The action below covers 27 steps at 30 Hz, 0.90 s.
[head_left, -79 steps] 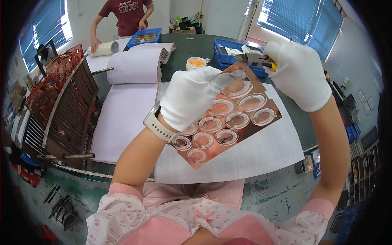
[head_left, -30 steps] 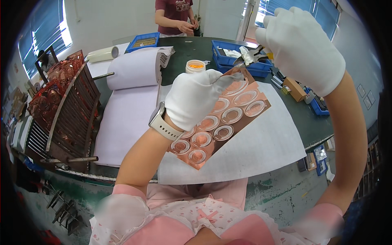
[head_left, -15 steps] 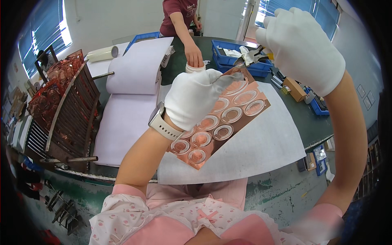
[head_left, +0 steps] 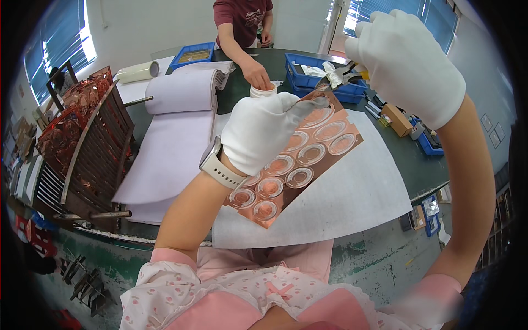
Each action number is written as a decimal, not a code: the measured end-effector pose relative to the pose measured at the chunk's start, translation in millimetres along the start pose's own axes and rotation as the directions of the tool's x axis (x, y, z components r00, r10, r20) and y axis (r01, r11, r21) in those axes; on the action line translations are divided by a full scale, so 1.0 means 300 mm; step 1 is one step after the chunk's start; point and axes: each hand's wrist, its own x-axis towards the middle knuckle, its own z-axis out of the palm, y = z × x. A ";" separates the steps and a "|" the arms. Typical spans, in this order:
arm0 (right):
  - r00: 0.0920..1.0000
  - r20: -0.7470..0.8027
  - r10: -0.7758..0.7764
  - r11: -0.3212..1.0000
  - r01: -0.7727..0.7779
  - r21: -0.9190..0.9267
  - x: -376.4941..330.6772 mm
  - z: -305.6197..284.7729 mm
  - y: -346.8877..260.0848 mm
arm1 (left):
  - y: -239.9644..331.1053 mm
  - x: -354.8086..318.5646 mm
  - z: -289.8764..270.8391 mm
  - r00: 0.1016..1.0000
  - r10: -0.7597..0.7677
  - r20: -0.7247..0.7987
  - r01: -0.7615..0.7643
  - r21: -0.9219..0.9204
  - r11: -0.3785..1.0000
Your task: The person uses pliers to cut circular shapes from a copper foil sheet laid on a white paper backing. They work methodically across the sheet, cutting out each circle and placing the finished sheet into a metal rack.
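Observation:
In a white glove, my left hand (head_left: 261,129) is closed on the upper corner of a copper-coloured sheet (head_left: 292,195). Rows of round ring patterns cover this sheet, which tilts over a white paper. My right hand (head_left: 410,66), also gloved, is raised at the upper right and gripped around cutting pliers (head_left: 344,75). Yellow shows on the handle, most of which the glove hides. The jaws of the pliers point at the sheet's top corner, close to my left fingertips; whether they touch it I cannot tell.
White paper (head_left: 352,203) lies beneath the sheet. To the left are a stack of folded-over paper (head_left: 165,143) and a slatted rack (head_left: 99,159) of copper sheets. Across the table, a person's hand (head_left: 258,76) reaches into a white tub (head_left: 263,91). Blue bins (head_left: 300,80) stand behind.
The top of the paper stack has rolled back and shifted, uncovering more of the blue tray at the back left. The other person has leaned slightly left. My hands have hardly moved.

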 end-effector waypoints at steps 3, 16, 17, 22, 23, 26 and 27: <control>1.000 0.007 0.003 1.000 -0.003 -0.003 0.002 -0.003 0.000 | 0.005 0.002 -0.004 1.000 0.025 0.007 -0.025 0.049 0.998; 0.999 0.035 0.013 0.999 -0.015 0.052 0.006 -0.010 0.001 | 0.000 -0.001 -0.001 0.999 0.012 0.031 -0.013 0.022 1.000; 0.999 0.036 0.014 0.999 -0.016 0.051 0.006 -0.012 0.001 | -0.001 -0.001 0.001 0.999 0.018 0.028 -0.019 0.030 0.999; 0.999 0.040 0.014 0.999 -0.015 0.030 0.007 -0.016 0.000 | -0.006 -0.001 0.001 0.995 0.094 0.026 -0.097 0.148 0.984; 0.999 0.039 0.012 0.999 -0.013 0.030 0.006 -0.016 0.001 | 0.005 -0.001 -0.002 0.998 0.047 0.033 -0.050 0.102 0.994; 0.999 0.038 0.008 1.000 -0.009 0.028 0.004 -0.017 0.002 | 0.007 -0.001 -0.003 0.999 0.028 0.037 -0.031 0.076 0.997; 0.999 0.037 0.009 1.000 -0.010 0.025 0.004 -0.016 0.001 | 0.004 -0.001 -0.003 0.999 0.041 0.035 -0.044 0.087 0.995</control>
